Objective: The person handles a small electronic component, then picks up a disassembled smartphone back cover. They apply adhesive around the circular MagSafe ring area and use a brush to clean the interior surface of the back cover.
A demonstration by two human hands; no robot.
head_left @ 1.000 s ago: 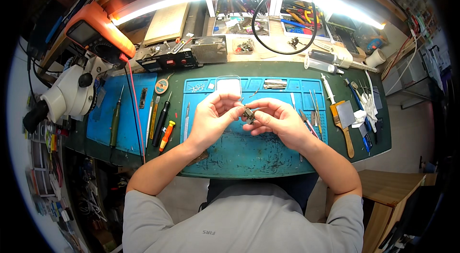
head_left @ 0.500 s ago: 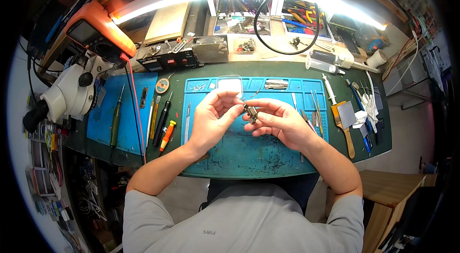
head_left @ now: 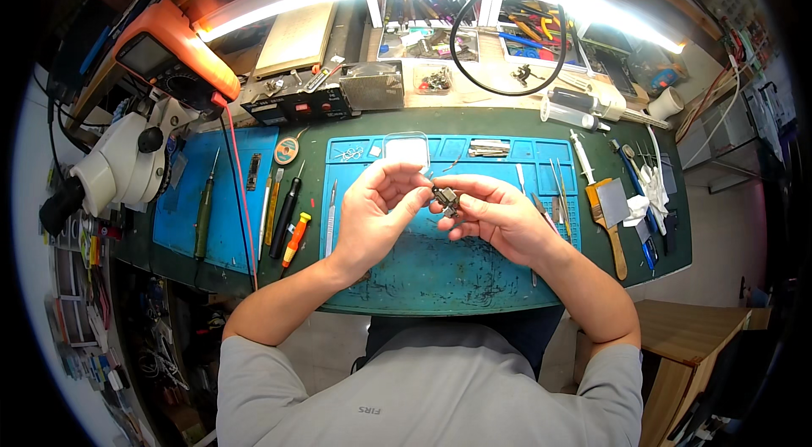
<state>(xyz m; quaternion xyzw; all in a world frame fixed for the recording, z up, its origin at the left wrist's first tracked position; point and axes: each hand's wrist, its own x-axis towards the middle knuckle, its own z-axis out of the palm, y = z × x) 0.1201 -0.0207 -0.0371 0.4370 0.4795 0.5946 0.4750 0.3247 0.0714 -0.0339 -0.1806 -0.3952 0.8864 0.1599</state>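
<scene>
Above the blue work mat (head_left: pixel 423 282), a small dark electronic part with metal pieces (head_left: pixel 447 201) is held up between my two hands. My right hand (head_left: pixel 499 217) grips its right side between thumb and fingers. At its left end, my left hand (head_left: pixel 381 208) is closed, thumb against fingertips; the fingers partly cover what they pinch. A small clear plastic box (head_left: pixel 406 145) sits on the mat just behind my left fingers. Left of that hand lies a slim metal scalpel-like tool (head_left: pixel 331 219).
Screwdrivers, among them an orange-handled one (head_left: pixel 296 241), lie on the left. A wooden-handled brush (head_left: pixel 611 235) and a syringe (head_left: pixel 582 158) lie on the right. An orange multimeter (head_left: pixel 178 58) and a white microscope (head_left: pixel 118 164) stand at the left; a black cable loop (head_left: pixel 452 41) hangs at the back.
The electronic part has turned slightly in my fingers, and more of its metal side faces up. My right fingertips have shifted a little on it; my left hand stays nearly in place.
</scene>
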